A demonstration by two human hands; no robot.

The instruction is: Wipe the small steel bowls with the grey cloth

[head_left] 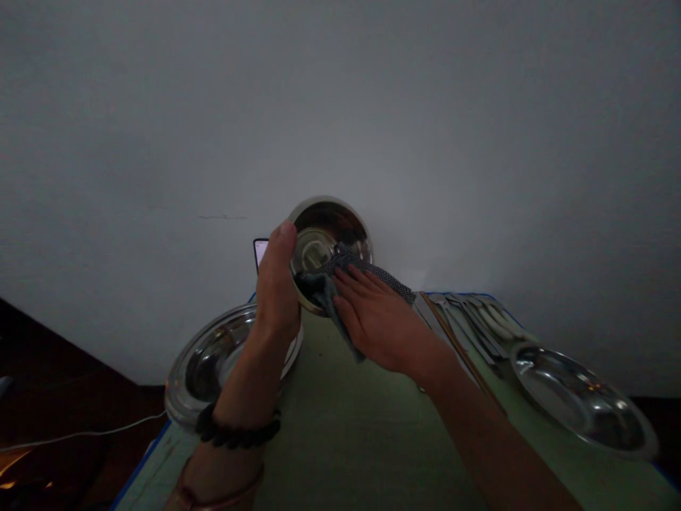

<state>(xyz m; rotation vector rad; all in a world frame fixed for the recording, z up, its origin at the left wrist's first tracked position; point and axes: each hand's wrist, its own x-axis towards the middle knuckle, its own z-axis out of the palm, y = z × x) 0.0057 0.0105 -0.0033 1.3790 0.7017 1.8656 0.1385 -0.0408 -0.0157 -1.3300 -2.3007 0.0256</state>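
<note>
My left hand (277, 284) grips the left rim of a small steel bowl (340, 220), held tilted so its inside faces me. My right hand (375, 316) presses a grey mesh-patterned cloth (324, 291) against the bowl's lower inside, fingers stretched flat over the cloth. Part of the cloth hangs down below the bowl. A dark bead bracelet (237, 433) sits on my left wrist.
A green table (351, 433) with a blue edge lies below. A large steel plate (213, 362) sits at the left, another steel plate (582, 401) at the right. Several spoons (479, 319) and chopsticks (457, 348) lie between. A phone (260, 250) leans at the wall; a white cable (79, 434) runs left.
</note>
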